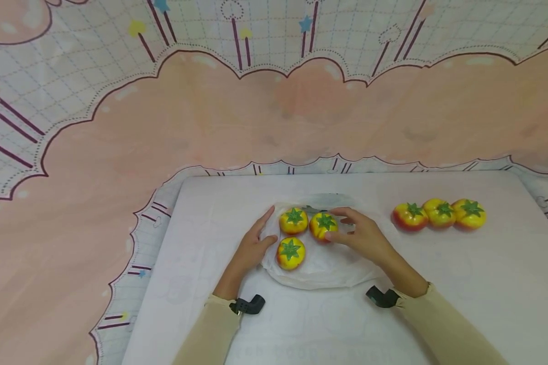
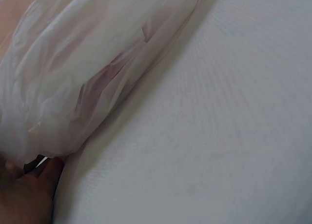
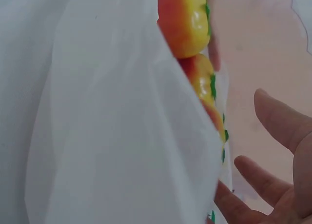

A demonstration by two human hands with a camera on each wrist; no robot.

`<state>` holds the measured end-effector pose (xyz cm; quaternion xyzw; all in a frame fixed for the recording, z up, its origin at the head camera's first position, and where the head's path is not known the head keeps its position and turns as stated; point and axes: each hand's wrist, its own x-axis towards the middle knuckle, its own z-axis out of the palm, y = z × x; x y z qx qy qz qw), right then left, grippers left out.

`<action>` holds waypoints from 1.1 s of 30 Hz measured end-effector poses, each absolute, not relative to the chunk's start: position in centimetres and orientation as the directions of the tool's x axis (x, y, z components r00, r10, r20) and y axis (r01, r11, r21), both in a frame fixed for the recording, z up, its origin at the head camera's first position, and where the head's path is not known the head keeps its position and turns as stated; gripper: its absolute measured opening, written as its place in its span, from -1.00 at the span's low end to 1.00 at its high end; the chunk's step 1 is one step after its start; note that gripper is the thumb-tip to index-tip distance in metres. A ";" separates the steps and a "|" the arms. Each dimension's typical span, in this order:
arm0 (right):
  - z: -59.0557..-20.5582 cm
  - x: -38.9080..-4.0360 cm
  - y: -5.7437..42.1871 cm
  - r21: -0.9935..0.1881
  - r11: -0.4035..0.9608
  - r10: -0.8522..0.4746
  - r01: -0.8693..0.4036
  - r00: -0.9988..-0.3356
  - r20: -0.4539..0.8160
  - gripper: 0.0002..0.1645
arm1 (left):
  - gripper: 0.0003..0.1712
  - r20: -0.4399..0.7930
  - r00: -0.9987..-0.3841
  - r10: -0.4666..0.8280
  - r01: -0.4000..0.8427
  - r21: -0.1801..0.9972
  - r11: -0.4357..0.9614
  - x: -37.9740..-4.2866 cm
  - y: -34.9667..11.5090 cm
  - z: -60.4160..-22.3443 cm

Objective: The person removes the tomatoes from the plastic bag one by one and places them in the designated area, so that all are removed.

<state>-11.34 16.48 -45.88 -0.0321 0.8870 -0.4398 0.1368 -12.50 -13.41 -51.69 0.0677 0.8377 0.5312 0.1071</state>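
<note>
A thin white plastic bag (image 1: 319, 274) lies spread on the table, with grey marking at its far side. Three red-and-yellow toy tomatoes with green star-shaped tops rest on it: a near one (image 1: 290, 253), a far left one (image 1: 294, 221) and a right one (image 1: 323, 225). My right hand (image 1: 363, 235) is at the right tomato, thumb and forefinger spread about its side; in the right wrist view the fingers (image 3: 273, 112) stand apart. At the bag's left edge, my left hand (image 1: 253, 246) has its forefinger extended and its thumb toward the tomatoes. In the left wrist view its fingertips meet the bag (image 2: 73, 102).
Three more toy tomatoes (image 1: 439, 213) sit in a touching row at the right rear of the white table (image 1: 201, 228). A pink and white patterned cloth (image 1: 274, 116) hangs behind. Dark straps (image 1: 251, 305) circle both wrists.
</note>
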 end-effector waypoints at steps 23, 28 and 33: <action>-47.8 -12.1 15.4 -0.800 0.594 -0.174 0.081 -0.958 -0.226 -0.14 | -0.15 -0.113 -0.967 0.227 -0.005 0.904 0.429 -12.5 -13.3 -51.5; -47.7 -12.0 15.4 -0.805 0.591 -0.185 0.057 -0.961 -0.205 -0.17 | -0.15 -0.105 -0.969 0.226 0.001 0.906 0.424 -12.5 -13.3 -51.5; -47.7 -11.9 15.3 -0.809 0.586 -0.197 0.044 -0.961 -0.194 -0.17 | -0.15 -0.102 -0.969 0.225 0.002 0.907 0.420 -12.5 -13.3 -51.6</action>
